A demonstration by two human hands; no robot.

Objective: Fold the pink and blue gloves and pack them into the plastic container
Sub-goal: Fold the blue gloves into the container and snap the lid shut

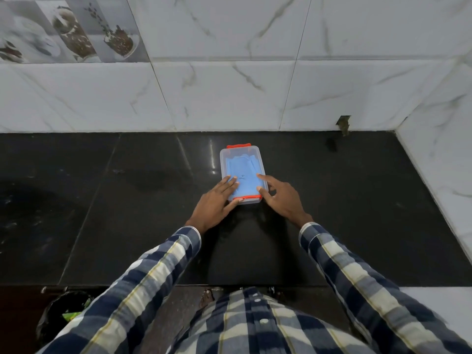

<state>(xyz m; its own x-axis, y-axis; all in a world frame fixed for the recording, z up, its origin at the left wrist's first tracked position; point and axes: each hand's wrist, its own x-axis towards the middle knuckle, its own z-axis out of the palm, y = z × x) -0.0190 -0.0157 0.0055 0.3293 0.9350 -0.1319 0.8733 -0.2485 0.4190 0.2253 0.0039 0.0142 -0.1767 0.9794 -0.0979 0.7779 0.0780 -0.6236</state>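
One clear rectangular plastic container (pixel 242 159) with rounded corners lies flat on the glossy black stone countertop (pixel 127 200), its long axis running from 12 to 6 o'clock. Two orange-red clips close its short ends, the far clip (pixel 239 146) at 12 o'clock and the near clip (pixel 247 199) at 6 o'clock. A translucent lid covers it, and through the lid shows one smooth, folded blue glove (pixel 244 176) that fills most of the inside; no pink is visible from this angle.

Two hands flank the near end. The left hand (pixel 215 201), at 8 o'clock of the container, lays straight, slightly spread fingers on the lid's near-left corner, with the thumb along the container's near edge beside the clip. The right hand (pixel 282 198), at 4 o'clock, reaches its forefinger onto the lid's right edge, the other fingers loosely bent down beside the right wall; whether they touch it is unclear. Neither hand grips anything.

Both sleeves are soft navy, grey and cream check cloth. Veined white marble tiles (pixel 255 85) back the counter at 12 o'clock.
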